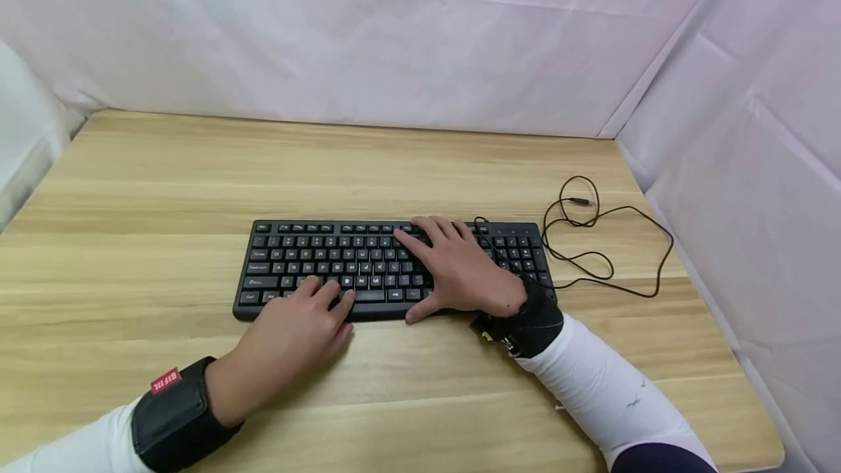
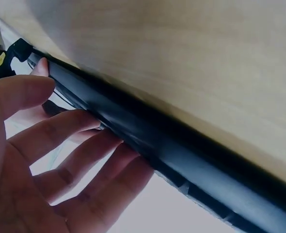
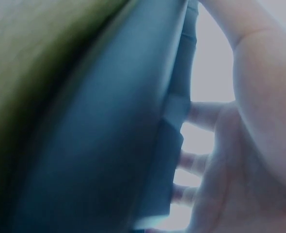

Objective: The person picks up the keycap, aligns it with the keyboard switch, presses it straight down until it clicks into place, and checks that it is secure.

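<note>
A black wired keyboard (image 1: 371, 268) lies flat on the wooden table, its long front edge towards me. My left hand (image 1: 292, 331) reaches in from the front, fingertips on the bottom key rows beside the space bar and thumb just off the front edge. In the left wrist view the fingers (image 2: 92, 165) are loosely bent, tips along the keyboard's edge (image 2: 148, 131). My right hand (image 1: 460, 268) is spread over the right part of the keys, fingers stretched to the top row and thumb by the front edge. The right wrist view shows its palm (image 3: 249, 165) above the keys, fingertips hidden behind them.
The keyboard's thin black cable (image 1: 663, 239) lies in loose loops to its right, with a plug (image 1: 580, 201) at its end. The cable also runs over the number pad. White cloth walls (image 1: 394, 42) stand behind and beside the wooden table (image 1: 164, 188).
</note>
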Demonstrator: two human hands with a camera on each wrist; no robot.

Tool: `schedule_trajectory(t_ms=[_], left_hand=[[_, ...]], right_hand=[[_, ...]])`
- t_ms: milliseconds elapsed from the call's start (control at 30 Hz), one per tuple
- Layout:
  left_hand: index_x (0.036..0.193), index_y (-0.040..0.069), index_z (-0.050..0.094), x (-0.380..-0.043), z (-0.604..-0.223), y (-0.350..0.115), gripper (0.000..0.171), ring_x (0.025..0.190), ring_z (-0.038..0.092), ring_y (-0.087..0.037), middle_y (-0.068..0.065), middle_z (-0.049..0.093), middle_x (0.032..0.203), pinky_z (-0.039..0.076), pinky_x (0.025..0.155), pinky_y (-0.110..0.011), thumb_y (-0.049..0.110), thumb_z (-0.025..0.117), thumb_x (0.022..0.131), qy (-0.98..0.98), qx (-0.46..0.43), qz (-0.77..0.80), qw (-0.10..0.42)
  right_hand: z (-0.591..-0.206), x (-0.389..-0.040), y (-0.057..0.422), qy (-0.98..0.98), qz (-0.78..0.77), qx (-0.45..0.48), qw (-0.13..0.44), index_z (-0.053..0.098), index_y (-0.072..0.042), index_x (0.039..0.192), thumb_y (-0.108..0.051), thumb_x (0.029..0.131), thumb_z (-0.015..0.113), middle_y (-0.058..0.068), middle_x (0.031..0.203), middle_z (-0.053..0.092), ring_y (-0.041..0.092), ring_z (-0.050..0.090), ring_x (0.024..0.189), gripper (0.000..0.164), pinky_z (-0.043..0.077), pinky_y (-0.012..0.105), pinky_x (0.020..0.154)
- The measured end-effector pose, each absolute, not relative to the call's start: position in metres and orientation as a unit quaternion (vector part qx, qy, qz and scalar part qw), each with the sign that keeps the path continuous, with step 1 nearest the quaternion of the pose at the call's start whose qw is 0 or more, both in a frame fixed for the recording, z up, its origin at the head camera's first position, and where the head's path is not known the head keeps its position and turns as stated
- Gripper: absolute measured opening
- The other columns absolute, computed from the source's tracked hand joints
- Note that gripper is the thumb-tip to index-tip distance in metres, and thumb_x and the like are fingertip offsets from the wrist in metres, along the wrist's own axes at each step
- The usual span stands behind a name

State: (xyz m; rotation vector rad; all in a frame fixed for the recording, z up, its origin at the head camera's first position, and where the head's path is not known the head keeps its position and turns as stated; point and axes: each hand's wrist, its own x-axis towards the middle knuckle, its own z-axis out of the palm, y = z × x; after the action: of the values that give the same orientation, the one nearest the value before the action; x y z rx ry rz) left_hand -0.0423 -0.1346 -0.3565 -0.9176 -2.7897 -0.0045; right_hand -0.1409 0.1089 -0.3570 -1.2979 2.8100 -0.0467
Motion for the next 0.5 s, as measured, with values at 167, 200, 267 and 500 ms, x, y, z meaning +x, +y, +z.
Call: schedule_trajectory(t_ms=[167,200,267,500], left_hand=[[0.105,0.007,0.073,-0.048,-0.352,-0.136,0.038,0.077,0.058,-0.026,-0.009,0.067,0.090,0.055,0.049,-0.039,0.037,0.063,0.084,-0.947,-0.307,-0.010,0.098],[0.104,0.008,0.074,-0.051,-0.350,-0.137,0.038,0.075,0.059,-0.025,-0.009,0.068,0.089,0.055,0.048,-0.039,0.039,0.062,0.084,-0.947,-0.304,-0.021,0.101],[0.104,0.010,0.074,-0.061,-0.342,-0.139,0.040,0.076,0.061,-0.026,-0.011,0.070,0.090,0.056,0.051,-0.040,0.042,0.061,0.084,-0.947,-0.297,-0.044,0.116],[0.126,0.012,0.061,-0.113,-0.320,-0.162,0.067,0.115,0.047,-0.043,-0.020,0.058,0.127,0.017,0.103,-0.069,0.063,0.049,0.085,-0.964,-0.218,-0.051,0.140]], right_hand=[[-0.358,-0.142,0.108,0.909,-0.012,-0.417,0.023,0.026,-0.016,0.150,-0.083,0.057,0.059,0.016,0.149,0.026,0.030,0.022,0.132,0.119,0.028,0.055,0.102],[-0.358,-0.142,0.108,0.908,-0.013,-0.417,0.026,0.025,-0.016,0.150,-0.083,0.057,0.059,0.016,0.150,0.026,0.031,0.022,0.132,0.119,0.027,0.056,0.103],[-0.358,-0.142,0.108,0.907,-0.021,-0.419,0.035,0.023,-0.016,0.151,-0.082,0.060,0.058,0.016,0.150,0.024,0.032,0.020,0.133,0.118,0.026,0.057,0.104],[-0.348,-0.149,0.113,0.914,-0.077,-0.381,0.121,-0.001,-0.024,0.153,-0.082,0.072,0.043,0.017,0.157,0.005,0.034,0.000,0.139,0.109,0.008,0.064,0.109]])
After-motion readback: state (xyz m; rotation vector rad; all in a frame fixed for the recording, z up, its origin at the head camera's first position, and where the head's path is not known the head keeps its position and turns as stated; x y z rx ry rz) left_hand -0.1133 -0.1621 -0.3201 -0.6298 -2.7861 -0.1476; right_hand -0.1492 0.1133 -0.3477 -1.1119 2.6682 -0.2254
